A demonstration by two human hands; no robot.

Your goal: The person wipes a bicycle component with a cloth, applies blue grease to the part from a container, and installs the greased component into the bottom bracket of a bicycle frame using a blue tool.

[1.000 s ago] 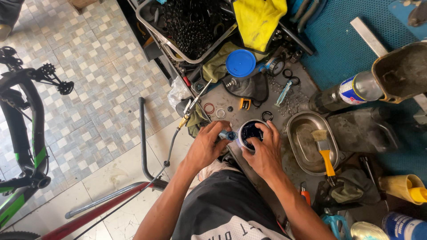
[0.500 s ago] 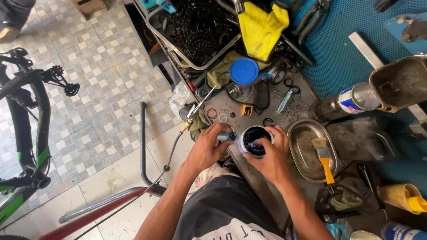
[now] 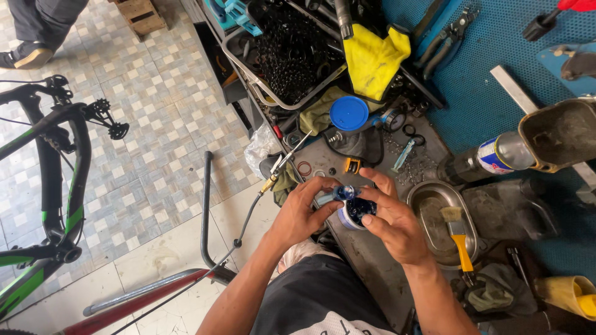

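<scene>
both hands meet over the front edge of a greasy grey workbench (image 3: 372, 254). the left hand (image 3: 302, 211) pinches a small blue part (image 3: 343, 193) between thumb and fingertips, holding it just above a small round tub (image 3: 355, 213) with a pale wall and dark blue contents. the right hand (image 3: 391, 217) cups that tub from the right side, fingers curled around its rim, so the tub sits between the two hands, near the bench's front left corner. behind the hands lies a round blue lid (image 3: 349, 113), flat on an olive rag, and farther back a yellow cloth (image 3: 374, 57) drapes over the edge of a wire basket (image 3: 248, 71) full of dark chain and cogs. to the right a spray can (image 3: 490, 158) lies on its side, dark body with a white, blue and red label band, its top end toward a dirty metal pan (image 3: 562, 133) on a blue mat (image 3: 490, 93). just right of the right hand sits an oval metal dish (image 3: 428, 201) with a brush (image 3: 459, 232) in it, yellow handle toward the person. a yellow bottle (image 3: 571, 294) lies at the lower right corner. the bench top is crowded, with little bare surface except a strip straight ahead of the hands. left of the bench edge the checked tile floor (image 3: 155, 142) is open, bounded by a green and black bike frame (image 3: 56, 186) at the far left and a red and silver tube (image 3: 136, 298) lying low in front; a black bent bar (image 3: 206, 205) stands between floor and bench.
</scene>
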